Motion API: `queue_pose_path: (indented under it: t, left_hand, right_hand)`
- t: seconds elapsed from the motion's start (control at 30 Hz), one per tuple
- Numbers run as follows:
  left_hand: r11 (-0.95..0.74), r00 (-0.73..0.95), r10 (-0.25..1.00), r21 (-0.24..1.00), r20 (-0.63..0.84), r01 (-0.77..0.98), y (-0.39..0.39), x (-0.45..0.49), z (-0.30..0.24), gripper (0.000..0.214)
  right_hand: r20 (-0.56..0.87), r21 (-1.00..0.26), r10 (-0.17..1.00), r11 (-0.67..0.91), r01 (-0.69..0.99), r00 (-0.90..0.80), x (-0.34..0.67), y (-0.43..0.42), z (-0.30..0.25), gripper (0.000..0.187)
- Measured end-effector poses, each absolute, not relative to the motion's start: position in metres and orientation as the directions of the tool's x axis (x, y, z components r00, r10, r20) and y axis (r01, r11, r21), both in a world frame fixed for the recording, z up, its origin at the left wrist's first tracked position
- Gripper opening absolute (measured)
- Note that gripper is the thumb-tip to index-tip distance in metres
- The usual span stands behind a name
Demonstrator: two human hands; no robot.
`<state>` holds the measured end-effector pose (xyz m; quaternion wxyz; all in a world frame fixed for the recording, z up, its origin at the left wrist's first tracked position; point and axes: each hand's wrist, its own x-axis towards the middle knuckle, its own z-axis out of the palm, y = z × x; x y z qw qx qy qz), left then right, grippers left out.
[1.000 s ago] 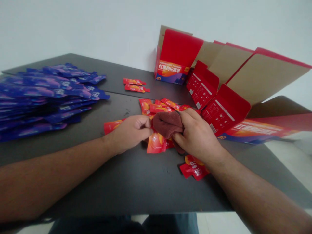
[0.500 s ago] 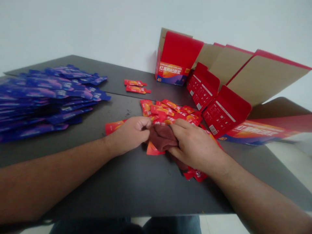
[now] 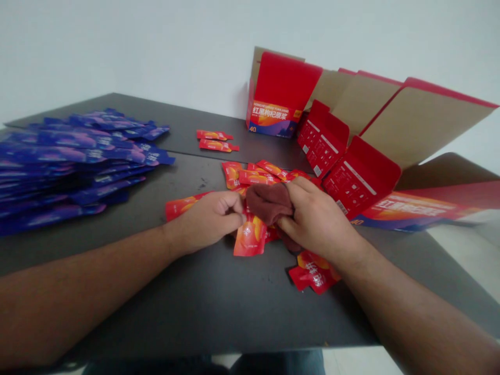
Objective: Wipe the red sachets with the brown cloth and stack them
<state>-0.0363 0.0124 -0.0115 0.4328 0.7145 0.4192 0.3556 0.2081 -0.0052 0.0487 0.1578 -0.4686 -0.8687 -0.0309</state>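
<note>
My right hand (image 3: 316, 221) grips a bunched brown cloth (image 3: 269, 203), part of which hangs below the fingers. Close by on the left, my left hand (image 3: 213, 216) is closed in a pinch at the edge of a red sachet (image 3: 250, 239). The cloth covers the sachet's upper part, while its wide end shows below. Under and behind both hands lies a loose pile of red and orange sachets (image 3: 255, 177). One more red sachet (image 3: 179, 205) sticks out from behind my left hand, and others (image 3: 314, 273) lie below my right wrist.
A large heap of blue-purple sachets (image 3: 78, 151) covers the table's left side. Two red sachets (image 3: 216, 140) lie apart at the back. Several open red cartons stand along the right, including one at the back (image 3: 273, 114) and one nearer (image 3: 363, 174). The dark table's front edge (image 3: 234, 354) is close to my legs.
My right hand has moved slightly up and right with the cloth, uncovering more of the sachet beside my left hand. Red sachets below my right wrist also show more.
</note>
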Motion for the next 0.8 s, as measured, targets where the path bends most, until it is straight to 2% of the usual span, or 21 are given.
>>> queue_pose_path:
  t: [0.07,0.23,0.37,0.43,0.57,0.7,0.8]
  left_hand:
    - [-0.271,0.384,0.912,0.918,0.147,0.291,0.0128,-0.0363,-0.0128,0.014]
    - [-0.210,0.457,0.886,0.947,0.079,0.243,0.0138,-0.0362,-0.0144,0.006]
    - [-0.215,0.384,0.917,0.946,0.109,0.244,0.0129,-0.0362,-0.0176,0.012]
    - [-0.216,0.361,0.926,0.939,0.111,0.266,0.0124,-0.0364,-0.0182,0.014]
    - [-0.186,0.358,0.931,0.941,0.077,0.281,0.0119,-0.0363,-0.0163,0.012]
    - [-0.144,0.359,0.932,0.961,0.052,0.236,0.0115,-0.0353,-0.0156,0.012]
    - [-0.166,0.342,0.937,0.955,0.074,0.247,0.0117,-0.0354,-0.0165,0.014]
  right_hand:
    - [0.339,-0.121,0.806,0.548,0.827,-0.485,0.2094,-0.0024,0.0474,0.015]
    - [0.220,-0.175,0.735,0.676,0.715,-0.641,0.2100,-0.0033,0.0460,0.013]
    - [0.307,-0.169,0.813,0.558,0.812,-0.495,0.2117,0.0003,0.0459,0.014]
    - [0.257,-0.191,0.813,0.573,0.797,-0.523,0.2119,0.0003,0.0462,0.014]
    - [0.131,-0.239,0.723,0.687,0.686,-0.678,0.2115,-0.0028,0.0466,0.016]
    - [0.233,-0.209,0.783,0.619,0.757,-0.576,0.2126,-0.0002,0.0451,0.013]
    - [0.177,-0.235,0.747,0.665,0.709,-0.641,0.2113,-0.0014,0.0458,0.015]
